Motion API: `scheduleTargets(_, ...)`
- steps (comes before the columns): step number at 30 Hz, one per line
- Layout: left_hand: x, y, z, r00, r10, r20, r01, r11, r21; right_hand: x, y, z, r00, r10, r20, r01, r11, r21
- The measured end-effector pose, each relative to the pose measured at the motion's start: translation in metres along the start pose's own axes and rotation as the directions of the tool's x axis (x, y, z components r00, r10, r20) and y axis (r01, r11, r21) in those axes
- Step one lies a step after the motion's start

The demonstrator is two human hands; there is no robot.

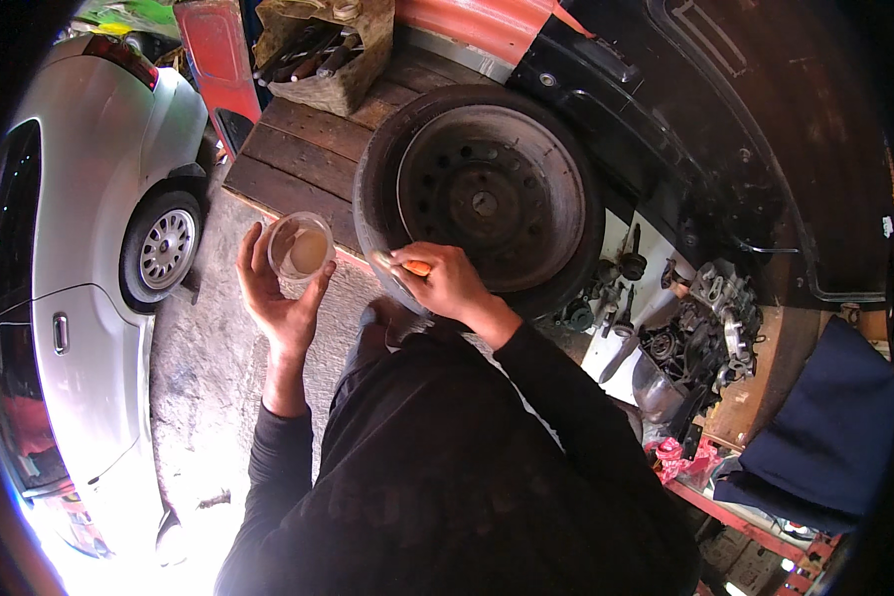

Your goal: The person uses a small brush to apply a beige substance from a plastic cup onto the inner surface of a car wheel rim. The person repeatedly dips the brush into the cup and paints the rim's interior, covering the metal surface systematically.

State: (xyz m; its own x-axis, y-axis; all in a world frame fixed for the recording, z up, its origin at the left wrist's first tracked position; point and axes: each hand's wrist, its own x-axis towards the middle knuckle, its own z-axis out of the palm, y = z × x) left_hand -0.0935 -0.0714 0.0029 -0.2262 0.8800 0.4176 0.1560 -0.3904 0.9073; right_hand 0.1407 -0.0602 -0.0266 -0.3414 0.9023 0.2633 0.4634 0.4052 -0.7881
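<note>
Rough concrete floor [204, 348] separates a parked silver car [94, 209], at left, from a wooden plank table [293, 159]. Lying flat on the table is a black tyre [378, 169] fitted on a dark steel wheel [457, 238]. The person's left hand [286, 310] grips a clear plastic cup [303, 248] with something pale inside, just beside the table's edge. Their right hand [445, 283], closed around a small orange-handled tool [417, 267], is at the tyre's near-left edge; whether the tool touches rubber cannot be told. Greasy metal parts [710, 323] lie to the right.
</note>
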Motion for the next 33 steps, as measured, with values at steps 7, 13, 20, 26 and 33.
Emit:
scheduleTargets(7, -0.006, -0.003, -0.003, 1.000, -0.017, -0.006, 0.017, 1.000, -0.002, -0.045, -0.006, -0.085, 0.878, 0.285, 0.384, -0.211, 0.951, -0.225)
scheduleTargets(13, -0.002, -0.005, 0.006, 0.999, -0.008, 0.031, 0.009, 1.000, -0.003, -0.054, 0.001, -0.051, 0.997, 0.044, 0.069, -0.040, 0.997, -0.058)
scheduleTargets(20, 0.004, 0.002, 0.007, 0.999, -0.019, 0.031, 0.020, 0.999, -0.043, -0.024, -0.019, -0.072, 0.900, 0.231, 0.370, -0.135, 0.954, -0.267)
scheduleTargets(26, 0.001, -0.001, 0.005, 1.000, -0.002, 0.027, 0.001, 1.000, 0.024, -0.028, 0.002, -0.066, 0.974, 0.093, 0.205, -0.076, 0.993, -0.089)
scheduleTargets(33, -0.004, -0.003, 0.000, 1.000, -0.019, -0.002, 0.019, 1.000, 0.019, -0.019, 0.002, -0.050, 0.974, 0.058, 0.217, 0.002, 0.963, -0.270)
